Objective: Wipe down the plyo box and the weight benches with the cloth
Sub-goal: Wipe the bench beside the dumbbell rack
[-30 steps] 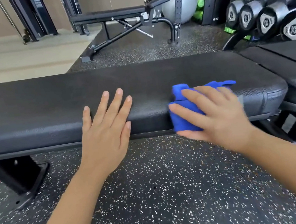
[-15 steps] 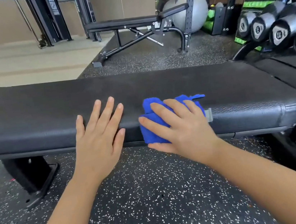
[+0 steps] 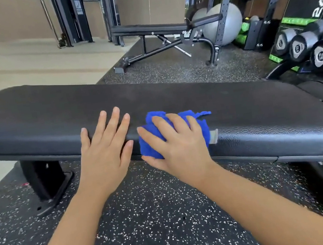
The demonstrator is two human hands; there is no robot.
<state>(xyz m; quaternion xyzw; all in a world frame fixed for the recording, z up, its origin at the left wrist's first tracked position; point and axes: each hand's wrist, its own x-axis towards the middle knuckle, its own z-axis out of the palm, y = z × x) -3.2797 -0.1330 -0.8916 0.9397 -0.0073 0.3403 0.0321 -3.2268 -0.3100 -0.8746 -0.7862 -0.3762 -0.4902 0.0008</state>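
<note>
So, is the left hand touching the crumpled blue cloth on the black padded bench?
Apart. Head view shows a strip of black padded bench between the left hand and the crumpled blue cloth.

Where your right hand (image 3: 179, 142) presses the cloth (image 3: 149, 144) on the bench (image 3: 257, 109), your left hand (image 3: 104, 150) lies flat just left of the grip and blocks that way. Right of the grip, past a small grey tag (image 3: 213, 136) touching the cloth, the pad runs bare to its end. Beyond the grip the pad top is free. Below the grip lies open floor (image 3: 148, 216).
</note>
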